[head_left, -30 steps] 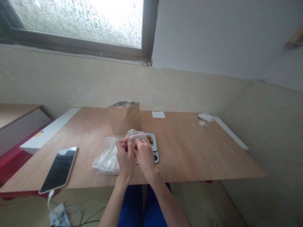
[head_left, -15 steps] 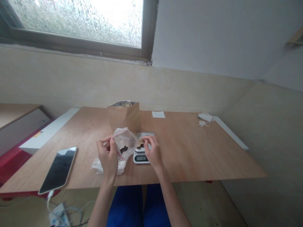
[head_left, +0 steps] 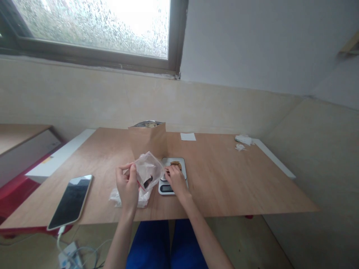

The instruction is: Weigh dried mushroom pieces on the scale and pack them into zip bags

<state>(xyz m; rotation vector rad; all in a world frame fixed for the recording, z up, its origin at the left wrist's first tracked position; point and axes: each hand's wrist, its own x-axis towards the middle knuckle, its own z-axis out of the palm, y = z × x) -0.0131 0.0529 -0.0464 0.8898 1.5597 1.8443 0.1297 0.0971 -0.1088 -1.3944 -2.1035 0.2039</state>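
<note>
My left hand pinches a clear zip bag by its edge, holding it tilted above the table. A small dark brown piece shows inside the bag. At the bag's right edge is my right hand, its fingers closed together over a white digital kitchen scale; what they grip is mostly hidden. On the scale's platform lies a brown dried-looking piece, just behind those fingers. More clear plastic bags lie crumpled under the held one.
An open brown paper pouch stands behind the hands. To the left lies a phone with a white charging cable at the table's front edge. A white paper and crumpled white scraps lie farther back.
My right hand has moved left from above the scale to the edge of the zip bag. The brown piece on the platform is now uncovered. My left hand has barely moved.
</note>
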